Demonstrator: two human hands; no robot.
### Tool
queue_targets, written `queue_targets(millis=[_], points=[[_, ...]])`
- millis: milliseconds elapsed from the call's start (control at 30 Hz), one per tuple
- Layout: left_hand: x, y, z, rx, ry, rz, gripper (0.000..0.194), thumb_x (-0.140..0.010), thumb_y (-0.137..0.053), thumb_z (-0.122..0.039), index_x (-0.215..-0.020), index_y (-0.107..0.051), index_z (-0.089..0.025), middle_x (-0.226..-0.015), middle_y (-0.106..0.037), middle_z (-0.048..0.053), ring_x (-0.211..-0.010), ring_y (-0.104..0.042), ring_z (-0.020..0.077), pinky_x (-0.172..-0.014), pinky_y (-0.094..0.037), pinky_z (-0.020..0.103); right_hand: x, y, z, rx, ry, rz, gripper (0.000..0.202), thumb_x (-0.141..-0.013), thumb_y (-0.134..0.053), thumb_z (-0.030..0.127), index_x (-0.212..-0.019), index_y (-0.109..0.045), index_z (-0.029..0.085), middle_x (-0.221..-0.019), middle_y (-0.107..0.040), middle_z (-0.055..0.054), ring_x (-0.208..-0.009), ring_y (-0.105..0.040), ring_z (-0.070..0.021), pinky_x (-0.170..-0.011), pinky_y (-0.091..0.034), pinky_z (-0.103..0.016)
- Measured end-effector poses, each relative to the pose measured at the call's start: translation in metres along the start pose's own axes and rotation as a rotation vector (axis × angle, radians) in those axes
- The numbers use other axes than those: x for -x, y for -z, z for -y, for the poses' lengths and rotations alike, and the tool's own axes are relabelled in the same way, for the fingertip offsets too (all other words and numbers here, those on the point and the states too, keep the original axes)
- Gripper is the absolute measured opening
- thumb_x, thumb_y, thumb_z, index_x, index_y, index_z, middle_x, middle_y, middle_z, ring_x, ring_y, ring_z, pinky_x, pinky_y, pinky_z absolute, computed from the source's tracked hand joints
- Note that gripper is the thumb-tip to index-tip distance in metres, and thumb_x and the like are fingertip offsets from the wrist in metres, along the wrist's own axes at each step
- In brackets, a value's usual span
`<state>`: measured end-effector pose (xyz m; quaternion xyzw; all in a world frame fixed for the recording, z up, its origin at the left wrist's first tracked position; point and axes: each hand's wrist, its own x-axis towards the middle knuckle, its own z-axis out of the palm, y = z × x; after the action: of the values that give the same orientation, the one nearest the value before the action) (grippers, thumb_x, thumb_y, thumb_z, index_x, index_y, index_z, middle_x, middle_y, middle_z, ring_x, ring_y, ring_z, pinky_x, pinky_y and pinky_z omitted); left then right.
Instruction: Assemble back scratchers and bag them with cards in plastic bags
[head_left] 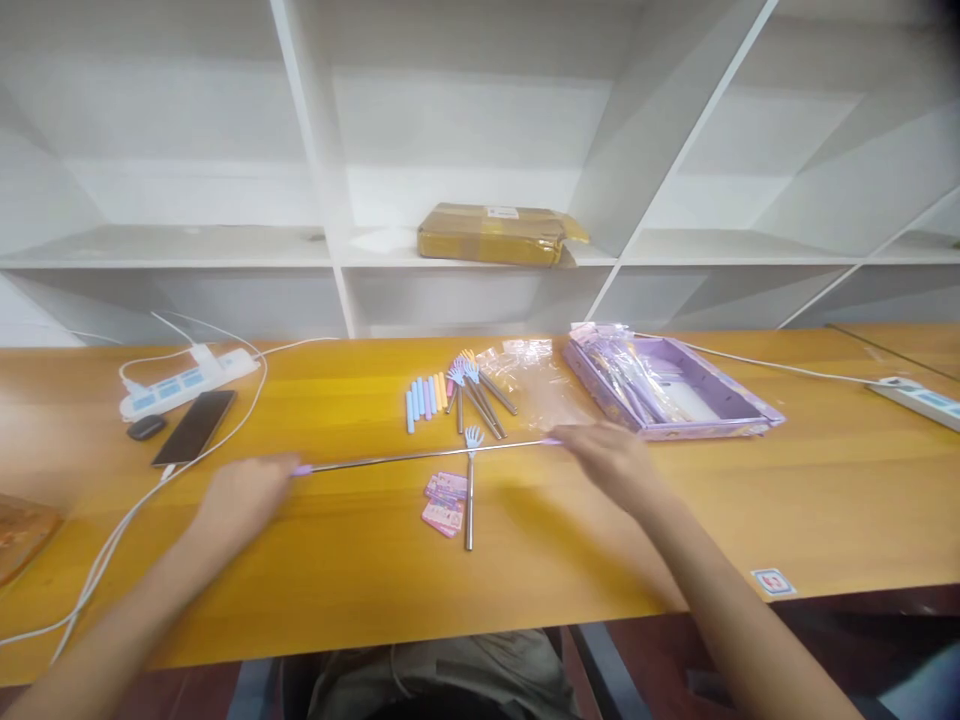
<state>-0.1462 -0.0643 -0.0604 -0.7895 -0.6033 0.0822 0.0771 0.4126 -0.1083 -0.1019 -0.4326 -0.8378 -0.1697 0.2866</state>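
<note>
Stretched out long between my two hands is a thin metal telescopic back scratcher [405,459] with purple ends. My left hand [251,490] is closed around one end, and my right hand [604,455] grips the other. Both hands are slightly blurred, and they hide the tips of the ends. Below the rod lies another back scratcher [470,500] with a light blue claw and no sleeve on its handle. Small pink and purple cards [444,508] are beside it. Behind are several metal back scratchers [484,400] in a pile and a row of pastel handle sleeves [425,397].
A purple box [720,385] with plastic-wrapped items stands at the right, beside clear plastic bags [529,375]. At the left are a power strip [187,385], a phone [195,428] and white cables. A taped cardboard box [491,235] sits on the shelf.
</note>
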Motion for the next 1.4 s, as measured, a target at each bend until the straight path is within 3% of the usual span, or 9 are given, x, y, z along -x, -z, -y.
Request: queue_targets(millis=[67,133,300,400,633,833,1000,1233,1400], points=[[0.014,-0.011,0.041,-0.015,0.032,0.003,0.024,-0.101,-0.051,-0.019,-0.095,-0.074,-0.020,-0.081,-0.079,0.005,-0.075,-0.072,0.0228,-0.068,-0.035,0.023,0.044,0.019,-0.031,0.089,-0.129,-0.064,0.034,-0.106,-0.048,0.014,-0.116,-0.079,0.025,-0.096,-0.082,-0.006,-0.076,-0.070,-0.0190,-0.074,-0.050,-0.032],[0.025,-0.022,0.063,-0.017,-0.026,0.018,0.025,-0.097,-0.050,-0.015,-0.091,-0.074,-0.021,-0.083,-0.079,0.003,-0.081,-0.072,0.0221,-0.070,-0.035,0.023,0.082,0.029,-0.046,0.146,-0.229,-0.062,0.031,-0.105,-0.051,0.017,-0.111,-0.080,0.027,-0.090,-0.082,-0.004,-0.070,-0.068,-0.0191,-0.070,-0.050,-0.032],[0.045,-0.043,0.047,0.010,-0.012,-0.039,0.028,-0.093,-0.048,-0.017,-0.095,-0.076,-0.022,-0.091,-0.083,0.008,-0.084,-0.075,0.0280,-0.067,-0.038,0.029,0.133,0.024,-0.019,0.106,-0.454,-0.056,0.025,-0.105,-0.052,0.026,-0.115,-0.076,0.025,-0.108,-0.083,-0.006,-0.093,-0.078,-0.0229,-0.080,-0.057,-0.031],[0.056,-0.056,0.036,0.040,-0.017,-0.116,0.028,-0.093,-0.047,-0.019,-0.089,-0.074,-0.023,-0.090,-0.083,0.008,-0.084,-0.075,0.0290,-0.067,-0.040,0.031,0.147,0.016,0.001,0.038,-0.658,-0.055,0.029,-0.102,-0.053,0.030,-0.121,-0.075,0.024,-0.105,-0.083,-0.007,-0.086,-0.079,-0.0225,-0.073,-0.058,-0.030],[0.060,-0.055,0.028,0.146,-0.152,-0.283,0.029,-0.100,-0.050,-0.031,-0.079,-0.070,-0.024,-0.077,-0.077,0.004,-0.071,-0.070,0.0228,-0.066,-0.039,0.031,0.152,0.009,0.005,-0.137,-0.942,0.038,0.038,-0.102,-0.046,0.035,-0.127,-0.071,0.021,-0.074,-0.075,-0.003,-0.060,-0.070,-0.0205,-0.063,-0.055,-0.030],[0.045,-0.044,-0.010,0.191,-0.122,-0.629,0.043,-0.104,-0.056,-0.038,-0.064,-0.056,-0.023,-0.062,-0.058,0.002,-0.068,-0.056,0.0210,-0.070,-0.040,0.034,0.157,-0.007,-0.003,0.092,-0.910,0.100,0.034,-0.100,-0.048,0.035,-0.123,-0.069,0.021,-0.106,-0.081,-0.014,-0.084,-0.078,-0.0301,-0.067,-0.055,-0.036],[0.044,-0.062,-0.015,0.344,-0.117,-0.632,0.037,-0.102,-0.061,-0.038,-0.069,-0.060,-0.023,-0.066,-0.060,0.001,-0.071,-0.054,0.0206,-0.072,-0.042,0.033,0.160,-0.012,-0.003,0.143,-0.867,0.112,0.035,-0.101,-0.047,0.033,-0.126,-0.067,0.020,-0.112,-0.081,-0.016,-0.091,-0.078,-0.0318,-0.072,-0.058,-0.038],[0.046,-0.084,0.000,0.620,-0.135,-0.476,0.032,-0.099,-0.066,-0.056,-0.099,-0.071,-0.024,-0.095,-0.074,0.002,-0.089,-0.070,0.0210,-0.081,-0.053,0.030,0.154,-0.006,0.001,0.108,-0.868,0.078,0.038,-0.103,-0.046,0.034,-0.134,-0.064,0.021,-0.117,-0.079,-0.015,-0.096,-0.077,-0.0307,-0.077,-0.058,-0.038],[0.048,-0.080,0.001,0.603,-0.144,-0.576,0.030,-0.101,-0.065,-0.054,-0.101,-0.076,-0.025,-0.102,-0.070,0.004,-0.094,-0.070,0.0207,-0.088,-0.055,0.031,0.154,0.003,0.006,-0.002,-1.053,0.004,0.042,-0.101,-0.046,0.034,-0.138,-0.058,0.018,-0.090,-0.076,-0.009,-0.072,-0.072,-0.0259,-0.067,-0.053,-0.035]])
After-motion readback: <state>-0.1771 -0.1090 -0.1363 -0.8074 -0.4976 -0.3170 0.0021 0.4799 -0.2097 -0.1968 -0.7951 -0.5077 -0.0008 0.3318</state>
